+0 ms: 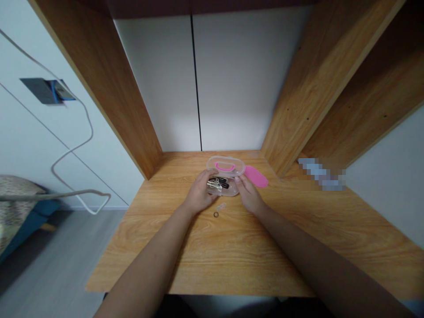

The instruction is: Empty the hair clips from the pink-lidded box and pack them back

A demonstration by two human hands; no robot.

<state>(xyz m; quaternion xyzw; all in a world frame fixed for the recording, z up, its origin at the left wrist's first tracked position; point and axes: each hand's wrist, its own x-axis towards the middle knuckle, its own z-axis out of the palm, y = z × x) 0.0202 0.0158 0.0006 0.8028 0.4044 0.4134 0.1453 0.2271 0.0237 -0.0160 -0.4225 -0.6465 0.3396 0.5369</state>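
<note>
Cropped forearms; left grip and right grip hold a clear box, fingers partly hidden.

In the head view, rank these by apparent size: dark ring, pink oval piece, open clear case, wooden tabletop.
Largest to smallest:
1. wooden tabletop
2. open clear case, lid included
3. pink oval piece, its left end apparently covered
4. dark ring
</note>
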